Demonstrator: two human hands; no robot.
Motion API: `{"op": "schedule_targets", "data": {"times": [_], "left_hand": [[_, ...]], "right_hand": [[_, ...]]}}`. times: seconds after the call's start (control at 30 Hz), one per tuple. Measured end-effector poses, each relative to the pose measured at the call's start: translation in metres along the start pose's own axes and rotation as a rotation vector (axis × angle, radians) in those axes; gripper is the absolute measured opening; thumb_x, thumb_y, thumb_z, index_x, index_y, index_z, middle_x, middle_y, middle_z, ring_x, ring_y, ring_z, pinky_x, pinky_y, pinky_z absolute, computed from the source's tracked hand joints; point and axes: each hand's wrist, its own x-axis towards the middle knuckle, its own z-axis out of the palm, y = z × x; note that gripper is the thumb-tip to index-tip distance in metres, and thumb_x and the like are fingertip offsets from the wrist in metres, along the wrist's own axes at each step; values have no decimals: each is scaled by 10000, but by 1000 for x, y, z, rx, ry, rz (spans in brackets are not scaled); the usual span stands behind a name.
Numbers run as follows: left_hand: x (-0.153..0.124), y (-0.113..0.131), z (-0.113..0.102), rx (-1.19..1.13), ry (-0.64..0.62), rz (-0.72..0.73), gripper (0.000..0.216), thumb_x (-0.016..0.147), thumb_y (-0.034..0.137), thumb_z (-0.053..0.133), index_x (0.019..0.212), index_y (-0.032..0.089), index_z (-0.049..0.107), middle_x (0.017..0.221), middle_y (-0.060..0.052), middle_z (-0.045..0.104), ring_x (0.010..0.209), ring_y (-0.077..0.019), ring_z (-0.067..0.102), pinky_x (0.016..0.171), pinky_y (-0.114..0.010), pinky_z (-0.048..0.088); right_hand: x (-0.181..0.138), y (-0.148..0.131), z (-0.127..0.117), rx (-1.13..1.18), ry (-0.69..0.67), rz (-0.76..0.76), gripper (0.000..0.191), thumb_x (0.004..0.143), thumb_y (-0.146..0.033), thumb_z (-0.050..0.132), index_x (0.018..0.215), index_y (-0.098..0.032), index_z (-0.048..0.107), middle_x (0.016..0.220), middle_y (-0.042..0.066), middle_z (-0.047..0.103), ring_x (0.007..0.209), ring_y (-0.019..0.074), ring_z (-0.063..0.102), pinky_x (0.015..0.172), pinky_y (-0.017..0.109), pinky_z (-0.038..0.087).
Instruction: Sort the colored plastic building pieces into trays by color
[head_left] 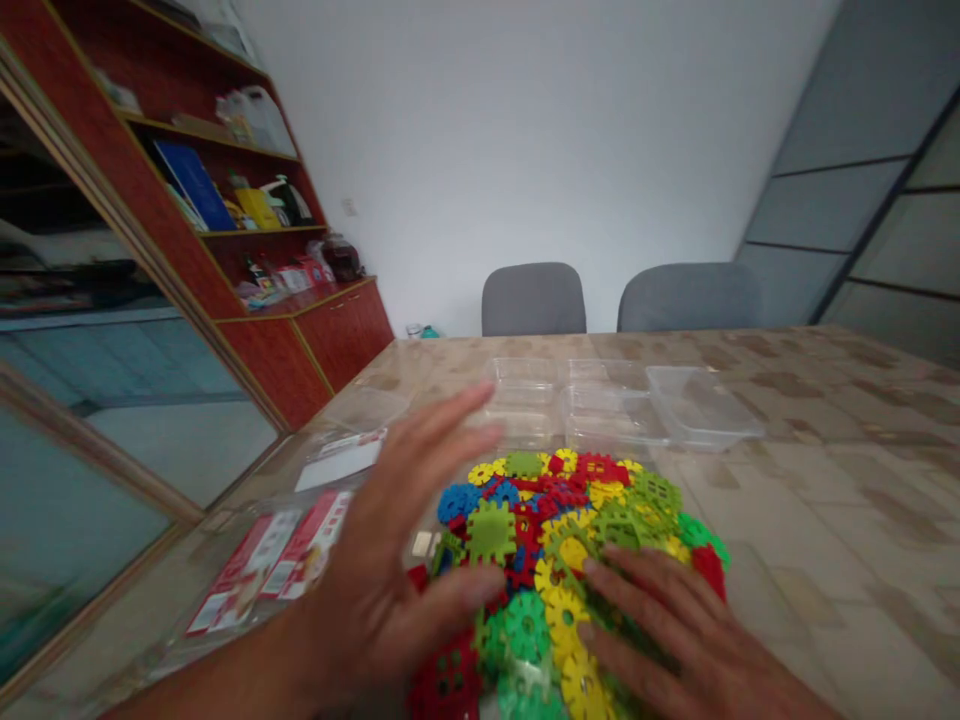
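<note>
A heap of flat plastic gear pieces [570, 510] in red, yellow, green and blue lies on the patterned table [825, 520] in front of me. My left hand [397, 560] hovers open at the heap's left side, fingers spread and stretched over its edge. My right hand [675, 630] lies open and flat on the near right part of the heap, fingers pointing left across the pieces. Neither hand grips a piece.
Several clear plastic containers [637, 405] stand just beyond the heap. A clear bag with a red and white label [277, 560] lies to the left. Two grey chairs [534, 298] stand at the far edge. A red shelf cabinet [247, 230] fills the left.
</note>
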Motion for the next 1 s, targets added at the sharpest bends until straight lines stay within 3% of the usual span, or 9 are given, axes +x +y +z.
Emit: {"op": "schedule_targets", "data": {"times": [0.07,0.17,0.27,0.4,0.57,0.7,0.77,0.87,1.0], "left_hand": [[-13,-11,9,30,-222,46,778,883,679,555,1525,391,222,1633,-47,172,1451,-382,243,1137,-637,256],[-56,-28,37,26,-426,-136,1052,778,773,597,1561,371,22,1651,-111,25,1462,-444,165,1085,-677,322],[-80,-31,63,15,-460,-139,1042,829,739,562,1564,337,-58,1647,-133,-31,1468,-469,77,1086,-742,231],[-54,-19,80,-32,-511,-69,859,939,655,472,1565,355,-34,1653,-89,-13,1490,-394,66,1145,-673,192],[-33,-19,73,-58,-393,-49,621,1033,528,342,1563,354,70,1656,-60,36,1500,-334,98,1176,-615,183],[-53,-27,57,-34,-516,-35,914,875,701,543,1569,357,59,1651,-85,55,1488,-397,93,1150,-666,179],[-65,-31,54,-6,-553,15,949,849,693,593,1567,369,63,1647,-81,87,1485,-396,111,1154,-650,188],[-76,-38,64,52,-529,130,775,948,616,501,1562,386,89,1642,-60,134,1486,-362,155,1164,-621,183],[-75,-40,84,49,-474,227,799,938,691,411,1573,292,136,1642,-106,120,1483,-386,141,1154,-641,172]], "right_hand": [[-10,-3,17,-72,45,-57,500,976,-332,561,1461,-361,444,1427,40,569,1302,261,535,1021,427,501],[-15,-7,31,-107,1,4,562,966,-373,576,1497,-335,395,1466,63,520,1316,278,519,1015,436,508],[-2,-9,28,-47,-59,37,666,918,-494,615,1509,-288,385,1489,107,488,1345,318,479,1023,483,495],[17,0,15,83,-108,55,572,952,-391,592,1486,-271,426,1471,77,528,1328,242,507,1059,396,475],[0,33,7,92,156,320,382,987,-300,489,1363,-274,544,1334,67,646,1219,235,601,1029,439,507],[-19,49,21,100,266,669,383,992,-381,434,1291,-209,599,1298,119,659,1187,274,624,1014,488,514],[-20,48,33,129,250,705,406,981,-417,445,1275,-193,613,1311,134,650,1210,283,609,1028,498,499],[-12,42,46,195,241,695,434,977,-442,438,1281,-184,609,1352,145,618,1264,285,566,1070,515,454],[5,36,44,339,190,705,514,998,-482,379,1390,-180,520,1402,153,578,1302,276,534,1092,508,424]]}}
